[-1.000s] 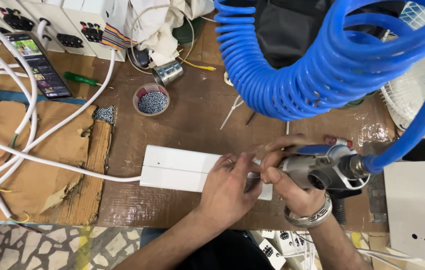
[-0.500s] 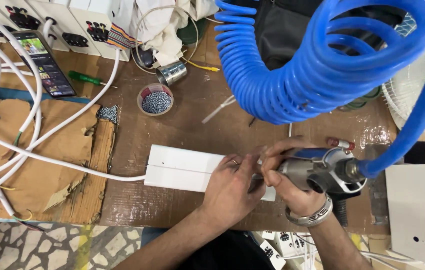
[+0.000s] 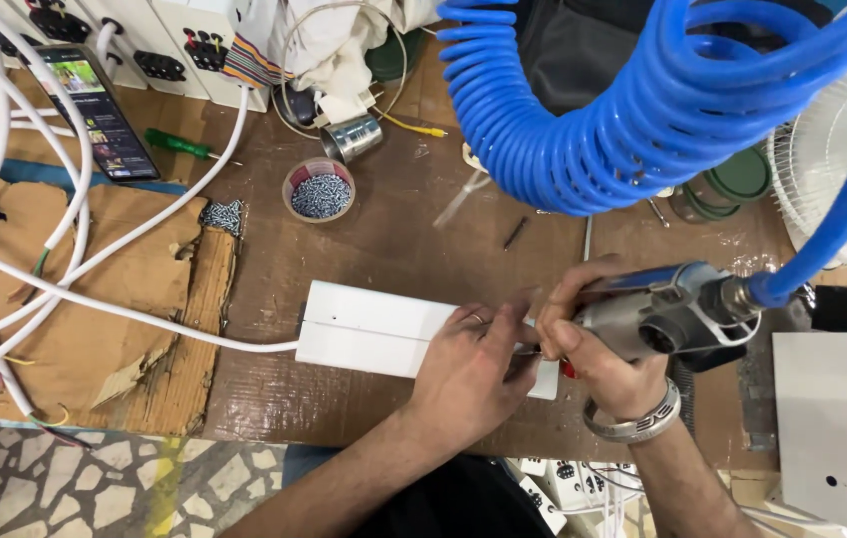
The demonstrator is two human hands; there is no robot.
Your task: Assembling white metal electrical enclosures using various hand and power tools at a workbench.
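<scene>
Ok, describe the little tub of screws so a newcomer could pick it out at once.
Start at the brown wooden workbench and find the long white box that the left hand presses down. Straight up from the box's left end stands the small round tub of screws. Unlike the shiny metal can beside it, it is shallow, pink-rimmed and full of grey screws.

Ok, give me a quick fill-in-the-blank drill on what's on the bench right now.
1. The right hand grips a grey air-powered screwdriver fed by a coiled ____ hose.
2. The left hand rests on a long flat ____ plastic box.
3. The small round tub behind that box is full of ____.
4. A green-handled screwdriver lies beside a ____ with a lit screen.

Missing words: blue; white; screws; phone
</scene>
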